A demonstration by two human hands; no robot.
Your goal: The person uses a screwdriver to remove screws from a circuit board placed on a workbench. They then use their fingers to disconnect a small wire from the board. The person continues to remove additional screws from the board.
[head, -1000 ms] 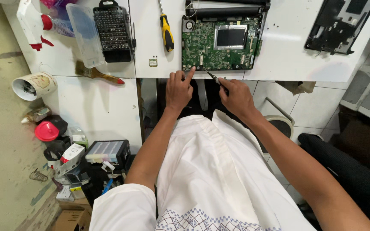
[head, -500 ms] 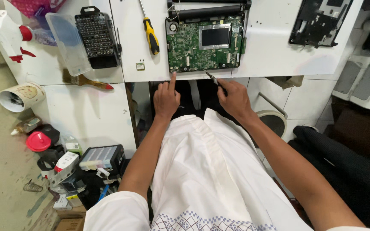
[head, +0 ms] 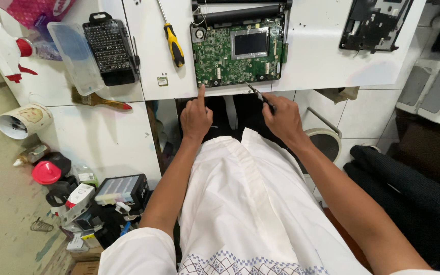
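Note:
A green circuit board [head: 215, 56] with a dark rectangular chip lies inside an opened laptop base at the white table's near edge. My left hand [head: 195, 118] hangs just below that edge, its forefinger stretched up and touching the board's lower left corner. My right hand [head: 281, 118] grips a thin dark tool [head: 256, 92] whose tip rests at the board's lower edge, right of centre.
On the white table [head: 311, 61] lie a yellow-handled screwdriver [head: 173, 45], a black bit set [head: 110, 47] with its clear lid [head: 75, 58], a brush [head: 98, 100], a spray bottle [head: 6, 46] and a black laptop cover [head: 375, 25]. Tool clutter [head: 103, 198] sits on the floor at left.
My left hand drew back from the board's edge, then lifted one forefinger to its corner. The right hand and its tool stayed at the lower edge. The view shifted slightly.

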